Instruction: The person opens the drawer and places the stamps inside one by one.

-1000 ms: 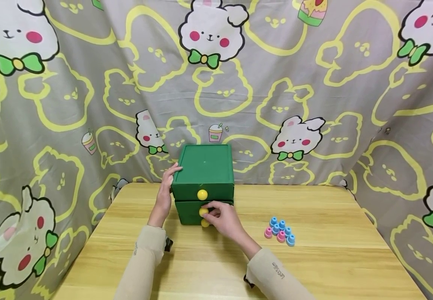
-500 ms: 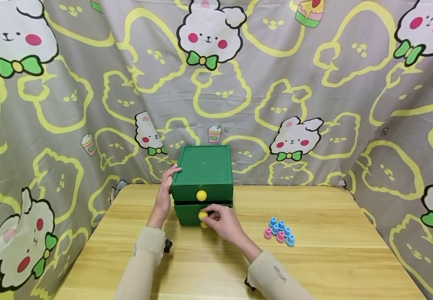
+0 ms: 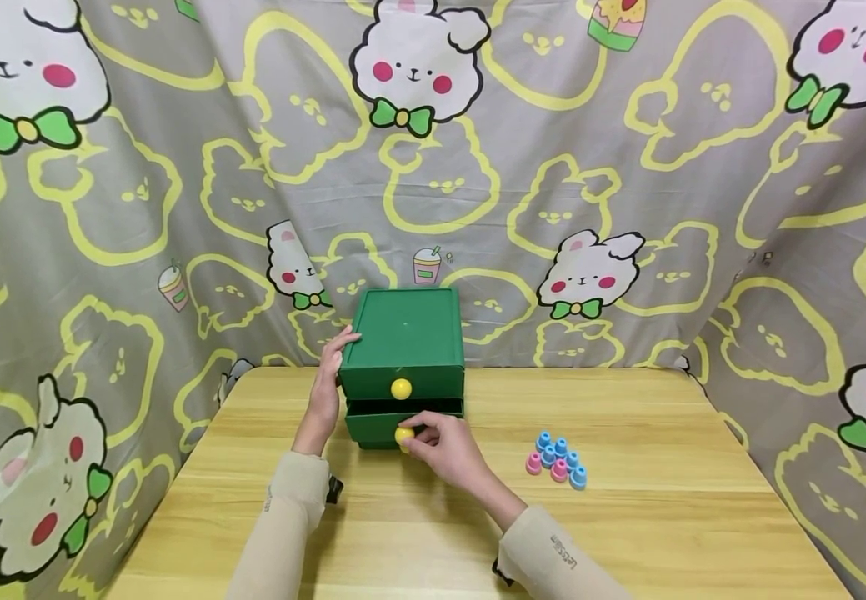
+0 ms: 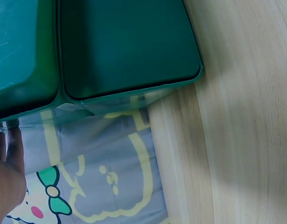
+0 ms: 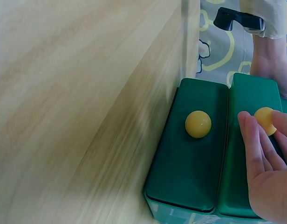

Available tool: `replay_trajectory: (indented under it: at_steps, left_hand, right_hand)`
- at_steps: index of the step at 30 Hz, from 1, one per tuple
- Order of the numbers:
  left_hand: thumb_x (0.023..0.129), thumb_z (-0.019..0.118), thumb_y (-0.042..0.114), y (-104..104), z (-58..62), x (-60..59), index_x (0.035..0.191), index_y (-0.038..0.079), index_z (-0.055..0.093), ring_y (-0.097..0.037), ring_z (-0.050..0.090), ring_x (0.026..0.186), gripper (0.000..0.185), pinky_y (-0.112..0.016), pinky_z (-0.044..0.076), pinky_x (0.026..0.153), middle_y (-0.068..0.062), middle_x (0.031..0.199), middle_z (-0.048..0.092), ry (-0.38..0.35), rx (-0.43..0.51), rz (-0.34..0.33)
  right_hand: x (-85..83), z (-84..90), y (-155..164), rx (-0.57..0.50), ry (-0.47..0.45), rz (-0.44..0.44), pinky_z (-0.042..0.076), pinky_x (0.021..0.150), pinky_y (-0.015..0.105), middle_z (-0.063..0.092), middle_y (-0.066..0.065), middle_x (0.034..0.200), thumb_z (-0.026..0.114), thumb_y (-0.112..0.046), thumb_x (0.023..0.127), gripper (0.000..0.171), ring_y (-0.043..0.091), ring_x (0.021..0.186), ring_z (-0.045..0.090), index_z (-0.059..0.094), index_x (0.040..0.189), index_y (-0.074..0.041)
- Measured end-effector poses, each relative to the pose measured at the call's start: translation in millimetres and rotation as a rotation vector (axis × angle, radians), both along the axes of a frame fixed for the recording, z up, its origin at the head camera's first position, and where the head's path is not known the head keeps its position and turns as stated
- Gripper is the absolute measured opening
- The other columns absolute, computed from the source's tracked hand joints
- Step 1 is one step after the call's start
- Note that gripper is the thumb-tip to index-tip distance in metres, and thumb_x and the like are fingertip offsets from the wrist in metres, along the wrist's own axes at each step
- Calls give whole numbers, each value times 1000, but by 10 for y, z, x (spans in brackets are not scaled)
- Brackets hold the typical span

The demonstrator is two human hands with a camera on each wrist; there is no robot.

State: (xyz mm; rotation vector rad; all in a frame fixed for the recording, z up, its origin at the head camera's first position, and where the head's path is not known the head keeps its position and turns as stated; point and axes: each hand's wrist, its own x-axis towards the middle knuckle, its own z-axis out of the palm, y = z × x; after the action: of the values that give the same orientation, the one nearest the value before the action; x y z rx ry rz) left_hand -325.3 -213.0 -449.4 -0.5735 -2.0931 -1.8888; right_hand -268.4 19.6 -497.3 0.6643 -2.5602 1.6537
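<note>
A small green chest of drawers (image 3: pixel 405 329) with yellow knobs stands on the table. My right hand (image 3: pixel 448 450) pinches the yellow knob (image 5: pixel 264 121) of the middle drawer (image 3: pixel 368 427) between thumb and fingers. That drawer sticks out a little, with a dark gap above its front. My left hand (image 3: pixel 322 398) rests against the chest's left side, fingertips at the top edge. The top drawer (image 3: pixel 365 385) is closed. In the right wrist view the bottom drawer (image 5: pixel 181 170) is also closed, set back from the middle one. The middle drawer's inside is hidden in shadow.
Several small blue and pink cup-shaped pieces (image 3: pixel 558 458) stand in a cluster on the wooden table (image 3: pixel 628 533), right of the chest. A patterned curtain (image 3: pixel 448 200) hangs behind the table and along both sides.
The middle drawer has slid out toward me, my right hand moving with its knob, and the gap above it has widened. The left hand stays at the chest's side.
</note>
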Motion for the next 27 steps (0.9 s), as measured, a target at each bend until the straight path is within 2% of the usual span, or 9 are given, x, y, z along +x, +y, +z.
replay_trajectory:
  at_steps: [8,14,18,23,25,27]
  left_hand:
    - [111,24,20,2,8,-5,149,-1,46,-34,13,159,49,-65,14,121,-15,170,23,5,1,-4]
    - [111,23,21,7,9,0,150,-2,44,-36,12,159,50,-67,15,119,-14,171,21,-4,-14,7]
    - [111,23,20,4,-2,-1,150,-2,44,-36,12,159,50,-67,14,120,-14,171,22,3,-11,7]
    - [111,22,20,-50,-172,-151,151,0,45,-34,13,159,50,-66,13,121,-11,171,23,12,-2,11]
    - [111,21,21,-73,-254,-223,151,2,45,-32,13,159,51,-66,12,121,-9,171,23,17,1,16]
    - [112,20,23,-77,-283,-244,151,4,46,-31,14,158,51,-66,11,121,-7,171,24,26,0,21]
  right_hand:
    - [42,9,2,3,-9,2,56,66,24,78,-1,91,76,-17,95,18,8,75,71,78,113,-19]
    - [70,13,1,7,-5,2,55,64,24,77,-2,90,76,-19,95,17,17,75,73,78,113,-19]
    - [92,10,1,8,-9,3,56,64,24,77,-2,92,76,-19,96,17,14,75,72,78,113,-19]
    - [94,1,3,12,-3,2,56,65,24,76,-2,95,76,-20,96,17,6,74,70,78,112,-20]
    - [95,0,4,10,-2,3,56,65,24,77,-2,95,76,-20,96,17,6,74,70,78,112,-20]
    - [99,-1,7,7,-3,4,56,65,24,77,-2,95,76,-20,96,17,8,75,71,78,112,-20]
